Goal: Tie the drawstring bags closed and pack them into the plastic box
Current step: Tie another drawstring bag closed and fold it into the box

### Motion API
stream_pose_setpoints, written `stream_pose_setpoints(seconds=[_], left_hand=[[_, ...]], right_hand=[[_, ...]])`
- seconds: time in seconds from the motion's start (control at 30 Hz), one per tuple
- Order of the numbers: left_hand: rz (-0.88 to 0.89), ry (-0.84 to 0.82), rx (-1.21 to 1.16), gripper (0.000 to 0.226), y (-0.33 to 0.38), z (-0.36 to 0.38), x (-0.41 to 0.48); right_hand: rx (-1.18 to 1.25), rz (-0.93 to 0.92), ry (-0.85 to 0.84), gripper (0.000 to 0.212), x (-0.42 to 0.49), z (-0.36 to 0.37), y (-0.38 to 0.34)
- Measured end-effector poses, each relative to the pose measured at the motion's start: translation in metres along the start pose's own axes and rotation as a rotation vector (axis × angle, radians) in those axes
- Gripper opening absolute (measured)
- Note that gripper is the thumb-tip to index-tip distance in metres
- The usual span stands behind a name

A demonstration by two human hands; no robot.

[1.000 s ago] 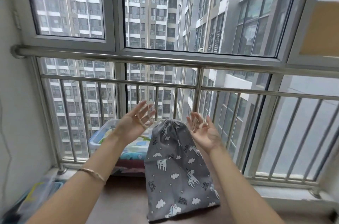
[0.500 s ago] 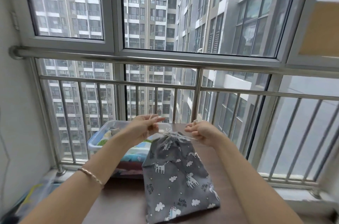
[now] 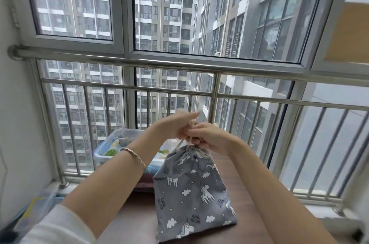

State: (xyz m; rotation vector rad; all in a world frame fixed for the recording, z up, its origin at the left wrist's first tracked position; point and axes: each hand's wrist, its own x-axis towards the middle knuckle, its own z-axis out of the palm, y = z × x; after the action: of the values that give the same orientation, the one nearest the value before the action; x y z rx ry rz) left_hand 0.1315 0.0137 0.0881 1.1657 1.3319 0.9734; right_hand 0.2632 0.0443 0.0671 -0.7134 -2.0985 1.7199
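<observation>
grey unicorn-print cloth drawstring bag: woven fabric, matt, soft creases, print flat w/ no sheen. cream twisted cord at its neck: rope-like, fibrous, matt. clear plastic box w/ blue rim: translucent walls, smooth, slight gloss. brown wood-look tabletop: smooth, satin, faint grain; real wood vs laminate, can't tell. round steel rail + bars: stainless, semi-gloss, bright highlights. grey window frame: coated metal by the look, smooth, low sheen. thin silver-tone bangle: metal, polished. white sleeve: soft cloth, matt. white wall: painted, matt, smooth.
</observation>
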Motion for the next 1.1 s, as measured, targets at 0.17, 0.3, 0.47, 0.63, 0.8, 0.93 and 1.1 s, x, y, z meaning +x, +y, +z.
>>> stream_pose_setpoints(seconds=[0.17,0.3,0.47,0.63,0.8,0.93,1.1], left_hand=[[-0.246,0.109,0.311,0.086,-0.025,-0.014,0.011],[-0.039,0.411,0.523,0.097,-0.031,-0.013,0.006],[0.387,0.336,0.718,0.077,-0.028,-0.005,-0.006],[0.234,0.180,0.494,0.041,-0.034,0.001,-0.010],[0.238,0.164,0.452,0.059,-0.043,0.008,-0.008],[0.275,0.143,0.296,0.036,-0.043,0.010,-0.009],[0.223,0.049,0.207,0.038,-0.042,0.006,-0.012]], right_hand=[[0.145,0.114,0.051,0.044,-0.005,-0.008,0.010],[0.283,0.101,0.150,0.044,-0.005,-0.011,0.011],[0.299,0.062,0.246,0.042,-0.004,-0.013,0.011],[0.123,-0.004,0.420,0.038,-0.002,-0.015,0.012],[-0.128,-0.042,0.511,0.038,-0.005,-0.011,0.010],[-0.134,0.008,0.458,0.041,-0.011,-0.018,0.005],[-0.370,-0.005,0.430,0.028,-0.020,-0.023,0.005]])
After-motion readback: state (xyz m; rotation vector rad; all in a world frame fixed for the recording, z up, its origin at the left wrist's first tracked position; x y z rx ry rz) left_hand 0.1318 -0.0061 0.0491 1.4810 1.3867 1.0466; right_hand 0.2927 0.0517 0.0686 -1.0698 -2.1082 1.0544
